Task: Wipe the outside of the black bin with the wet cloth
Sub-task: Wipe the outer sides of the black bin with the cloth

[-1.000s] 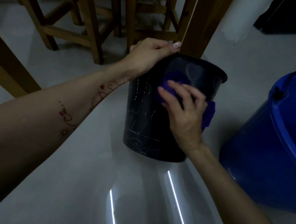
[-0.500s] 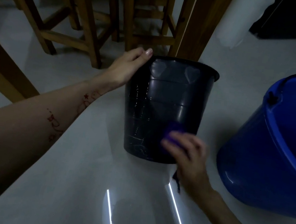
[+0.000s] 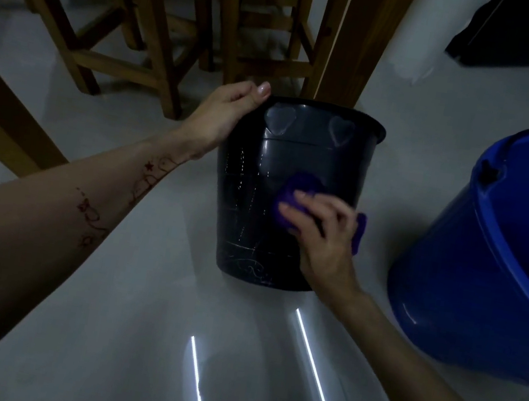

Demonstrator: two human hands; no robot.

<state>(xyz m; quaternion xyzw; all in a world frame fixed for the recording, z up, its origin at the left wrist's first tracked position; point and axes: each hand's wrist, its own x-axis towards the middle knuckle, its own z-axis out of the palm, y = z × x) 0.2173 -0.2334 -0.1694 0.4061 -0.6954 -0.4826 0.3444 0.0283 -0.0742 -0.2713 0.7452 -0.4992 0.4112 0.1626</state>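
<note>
- While the right hand [image 3: 322, 240] presses its fingers [image 3: 303, 206] flat on the purple cloth [image 3: 296, 188], it has climbed from the base to mid-wall.
- Left hand [image 3: 224, 114] stays curled over the rim.
- Black bin [image 3: 256, 199] stands frame centre; wiping is probably ongoing.

We see the black bin [image 3: 293, 184] as smooth, slightly glossy plastic, its wall scuffed with pale scratches near the base and moulded with raised heart shapes under the rim. The purple cloth [image 3: 295, 191] looks soft and matt. The blue bucket [image 3: 489, 257] is glossy plastic. The floor [image 3: 131, 335] is polished and reflective, while the chair legs [image 3: 161, 55] are bare-looking wood.
</note>
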